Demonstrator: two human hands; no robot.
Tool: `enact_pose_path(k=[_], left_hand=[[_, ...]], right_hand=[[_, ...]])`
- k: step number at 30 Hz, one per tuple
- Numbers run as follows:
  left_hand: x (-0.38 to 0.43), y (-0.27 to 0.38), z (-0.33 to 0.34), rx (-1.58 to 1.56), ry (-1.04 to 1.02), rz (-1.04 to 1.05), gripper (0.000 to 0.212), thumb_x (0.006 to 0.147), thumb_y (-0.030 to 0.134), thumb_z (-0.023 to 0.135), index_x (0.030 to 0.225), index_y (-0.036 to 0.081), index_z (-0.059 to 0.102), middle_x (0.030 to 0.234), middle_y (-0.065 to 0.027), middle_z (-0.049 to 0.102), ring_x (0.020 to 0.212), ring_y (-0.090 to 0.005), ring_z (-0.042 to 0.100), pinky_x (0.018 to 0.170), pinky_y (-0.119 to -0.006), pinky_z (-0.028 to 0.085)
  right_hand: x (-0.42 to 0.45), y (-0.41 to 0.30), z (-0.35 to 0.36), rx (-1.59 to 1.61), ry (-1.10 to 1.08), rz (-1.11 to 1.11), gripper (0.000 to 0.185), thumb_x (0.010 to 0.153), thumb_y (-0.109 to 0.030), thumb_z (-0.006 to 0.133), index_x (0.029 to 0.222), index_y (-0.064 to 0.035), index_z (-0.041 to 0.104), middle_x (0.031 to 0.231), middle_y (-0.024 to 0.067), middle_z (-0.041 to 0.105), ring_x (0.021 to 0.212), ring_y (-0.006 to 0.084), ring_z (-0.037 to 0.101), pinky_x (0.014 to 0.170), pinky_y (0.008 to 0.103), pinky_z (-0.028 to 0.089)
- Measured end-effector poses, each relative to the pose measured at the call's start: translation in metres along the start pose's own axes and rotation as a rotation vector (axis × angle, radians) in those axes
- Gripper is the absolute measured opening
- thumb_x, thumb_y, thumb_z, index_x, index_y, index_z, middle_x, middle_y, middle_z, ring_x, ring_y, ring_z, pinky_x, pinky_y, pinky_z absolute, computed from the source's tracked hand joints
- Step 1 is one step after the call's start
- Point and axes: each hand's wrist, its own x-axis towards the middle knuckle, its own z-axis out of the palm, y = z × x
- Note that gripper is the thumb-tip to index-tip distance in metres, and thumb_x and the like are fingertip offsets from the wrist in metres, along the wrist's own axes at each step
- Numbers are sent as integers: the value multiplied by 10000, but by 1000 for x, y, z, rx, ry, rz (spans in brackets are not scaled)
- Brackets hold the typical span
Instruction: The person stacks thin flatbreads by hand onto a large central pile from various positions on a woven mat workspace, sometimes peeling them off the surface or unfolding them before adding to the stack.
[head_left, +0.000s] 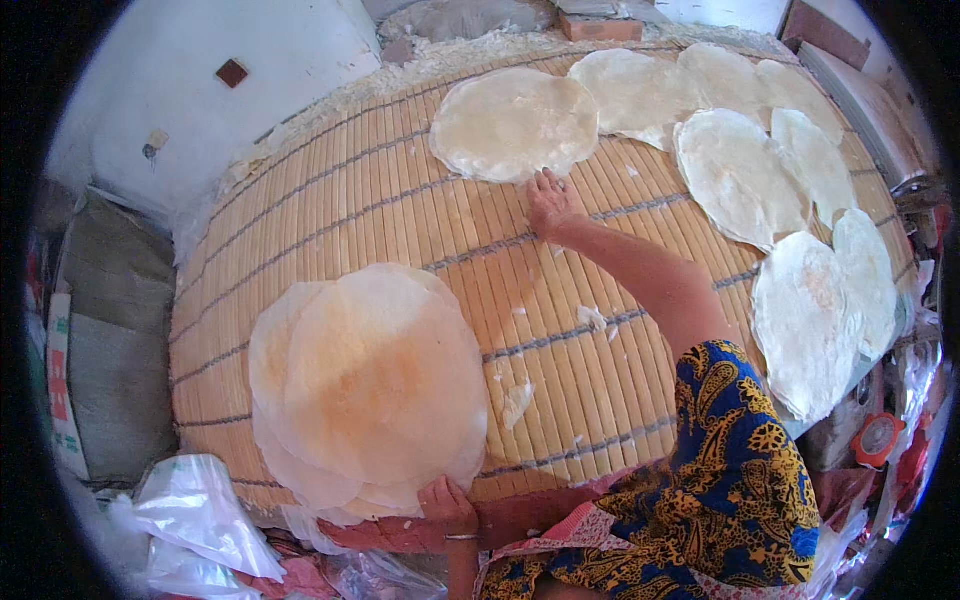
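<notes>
Thin round flatbread sheets (375, 382), overlapping in a loose stack, lie at the left front of a slatted bamboo mat (525, 292). My left hand (448, 507), with a bracelet at its wrist, touches the lower edge of this stack; whether its fingers pinch a sheet cannot be told. Farther off, my right hand (551, 201) reaches to the near edge of another pile of round sheets (517, 124), fingertips at its rim. Whether they grip it is unclear. More piles of pale sheets (739, 176) run along the back and right side of the mat.
Small torn scraps (517, 403) lie on the mat. A brick (600, 28) stands behind its far edge. White walls (300, 60) rise at the back left. Clear plastic bags (202, 510) are at the lower left, and a red-rimmed round object (877, 441) is at the right.
</notes>
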Motion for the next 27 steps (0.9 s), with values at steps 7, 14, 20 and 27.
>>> enact_pose_path(k=[7, 14, 20, 27], left_hand=[[-2, 4, 4, 59, -88, -81, 147, 724, 6, 488, 865, -31, 508, 752, -172, 478, 714, -348, 446, 625, -442, 367], [-8, 6, 9, 100, -9, -44, 140, 731, 5, 476, 864, -39, 488, 756, -192, 460, 705, -351, 434, 614, -449, 360], [0, 17, -4, 141, -52, -68, 147, 744, 17, 462, 877, -45, 478, 780, -196, 467, 732, -372, 440, 653, -458, 363], [13, 0, -17, 63, -181, -58, 200, 721, 31, 468, 908, -36, 487, 771, -196, 484, 730, -370, 446, 669, -456, 366]], right_hand=[[58, 1, 43, -64, 78, -54, 363, 707, -119, 493, 1051, -20, 430, 1192, 171, 376, 1202, 289, 268, 937, 501, 189], [78, 26, 29, 2, -17, -135, 253, 671, -107, 514, 914, -36, 509, 990, 152, 525, 997, 269, 480, 908, 497, 236], [71, 41, -12, -19, -72, -174, 187, 679, -97, 492, 855, -72, 549, 849, 101, 591, 886, 225, 549, 873, 455, 282], [71, 36, -18, 142, -72, -171, 281, 745, -111, 437, 1012, -36, 481, 1052, 170, 490, 1083, 287, 411, 880, 497, 283]])
